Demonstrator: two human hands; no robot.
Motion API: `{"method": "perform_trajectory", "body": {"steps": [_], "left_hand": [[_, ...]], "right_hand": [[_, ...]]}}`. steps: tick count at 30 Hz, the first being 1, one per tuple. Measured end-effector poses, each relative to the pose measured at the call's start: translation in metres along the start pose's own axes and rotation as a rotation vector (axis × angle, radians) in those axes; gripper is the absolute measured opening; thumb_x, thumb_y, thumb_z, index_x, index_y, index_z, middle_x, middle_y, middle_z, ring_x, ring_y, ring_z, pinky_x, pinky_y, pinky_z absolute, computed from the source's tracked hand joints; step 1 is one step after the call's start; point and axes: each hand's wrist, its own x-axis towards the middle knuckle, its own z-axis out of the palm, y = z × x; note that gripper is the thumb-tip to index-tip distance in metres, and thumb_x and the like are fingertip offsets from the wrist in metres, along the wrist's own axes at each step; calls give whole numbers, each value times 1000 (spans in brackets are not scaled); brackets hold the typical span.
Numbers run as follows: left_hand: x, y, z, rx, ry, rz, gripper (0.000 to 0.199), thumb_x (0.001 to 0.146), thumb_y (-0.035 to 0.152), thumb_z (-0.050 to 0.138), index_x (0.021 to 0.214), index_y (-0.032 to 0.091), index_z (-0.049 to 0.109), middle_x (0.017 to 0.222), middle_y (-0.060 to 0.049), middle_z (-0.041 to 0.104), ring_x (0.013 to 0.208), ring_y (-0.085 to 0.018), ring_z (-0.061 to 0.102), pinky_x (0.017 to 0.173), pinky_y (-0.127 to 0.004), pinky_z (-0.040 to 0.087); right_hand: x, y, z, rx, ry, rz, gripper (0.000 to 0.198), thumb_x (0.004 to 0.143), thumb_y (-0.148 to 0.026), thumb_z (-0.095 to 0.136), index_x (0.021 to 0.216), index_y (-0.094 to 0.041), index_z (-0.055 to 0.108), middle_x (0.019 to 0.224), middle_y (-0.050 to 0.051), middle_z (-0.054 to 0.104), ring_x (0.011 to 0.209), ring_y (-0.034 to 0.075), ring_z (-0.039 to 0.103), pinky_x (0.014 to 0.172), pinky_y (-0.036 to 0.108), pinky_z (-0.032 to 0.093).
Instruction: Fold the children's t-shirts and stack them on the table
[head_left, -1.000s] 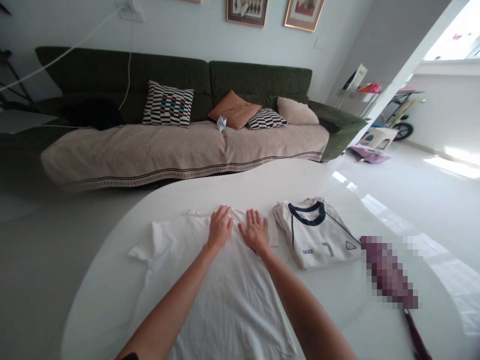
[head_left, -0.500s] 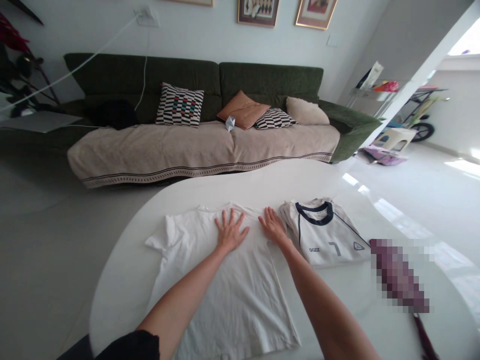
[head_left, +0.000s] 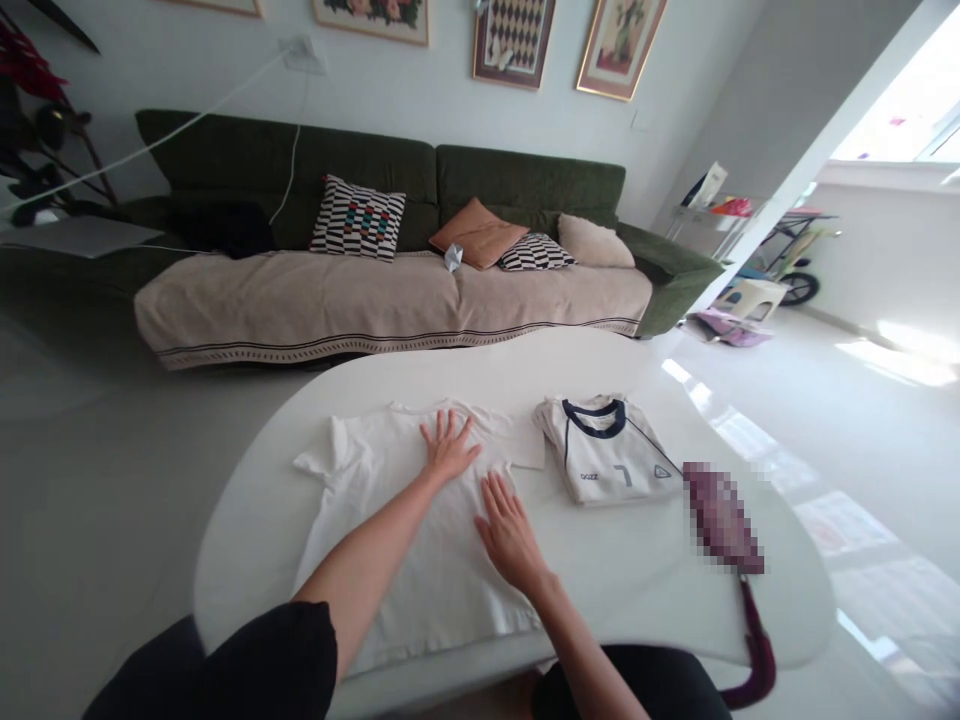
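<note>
A white T-shirt (head_left: 405, 580) lies spread out on the white table (head_left: 255, 520), its neck toward the sofa. My left hand (head_left: 450, 450) rests on its upper part, palm down with fingers spread. On the shirt's right side, below the sleeve, my right hand (head_left: 510, 530) lies flat with its fingers stretched out and close together. Just right of the spread shirt sits a folded white jersey (head_left: 611, 460) with a dark collar and a number 7; neither hand touches it.
A pixelated purple item (head_left: 724, 515) with a dark curved handle (head_left: 759, 650) lies at the table's right side. Behind the table stands a green sofa (head_left: 525, 170) with a beige cover (head_left: 337, 300) and several cushions. A storage cart (head_left: 712, 220) stands at the far right.
My right hand has moved down from the right sleeve along the shirt's side toward me. My left hand stays on the upper part of the shirt. The camera view has shifted slightly.
</note>
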Motion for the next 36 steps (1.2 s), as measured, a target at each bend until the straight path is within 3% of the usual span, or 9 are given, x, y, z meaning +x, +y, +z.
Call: {"method": "perform_trajectory", "body": {"steps": [3,8,13,19,23,26,29,33,36], "left_hand": [[-41,9,-11,10,65,-17,58,85,45,32,138,26,19,146,-9,15,133,-32,0,97,-64,10],[-159,-6,-7,64,160,96,55,87,37,33,138,29,16,146,-5,16,134,-29,4,99,-61,15],[-241,-44,6,91,29,-124,49,88,39,30,136,32,20,146,-5,15,133,-31,9,96,-63,19],[-268,-58,5,90,32,-185,49,89,41,28,136,33,20,147,-4,13,134,-27,9,98,-61,17],[-271,-54,3,94,58,-229,48,88,41,29,135,32,24,146,-6,17,133,-29,10,97,-62,17],[-271,-55,3,126,97,-345,47,89,38,29,135,28,28,144,-11,21,133,-31,12,95,-63,18],[-276,-60,3,148,96,-437,46,89,33,28,134,26,31,143,-12,24,131,-32,16,93,-65,20],[-294,-70,5,141,119,-404,45,89,30,28,133,25,34,142,-11,26,131,-28,18,93,-63,22],[-305,-78,7,83,185,-370,43,86,29,34,127,24,44,139,-13,33,130,-29,22,92,-58,30]], "right_hand": [[-29,-10,14,-59,-22,58,56,89,-37,28,139,-12,20,143,10,23,133,21,14,103,40,24],[-32,-8,13,-107,-35,70,60,89,-47,22,139,-12,21,143,9,21,133,20,14,104,39,20],[-32,-7,10,-107,-68,72,61,89,-46,22,140,-12,16,144,9,18,134,19,9,105,38,18],[-39,-2,-4,-110,-97,76,63,89,-48,24,139,-11,16,144,11,18,134,20,8,105,44,16],[-49,-34,-11,-74,-45,25,65,88,-49,24,140,-11,13,145,10,13,134,22,4,105,46,16],[-58,-62,-3,-20,-97,-42,65,88,-50,24,141,-15,11,145,7,12,134,21,5,105,45,18],[-67,-72,7,-12,-159,-16,63,87,-49,24,140,-16,12,145,7,12,134,23,7,104,48,17],[-68,-66,5,4,-229,18,62,86,-45,30,140,-17,16,145,6,14,134,24,9,104,48,18],[-49,-76,-7,6,-266,65,60,83,-37,40,138,-16,25,144,11,20,132,27,16,100,49,24]]}}
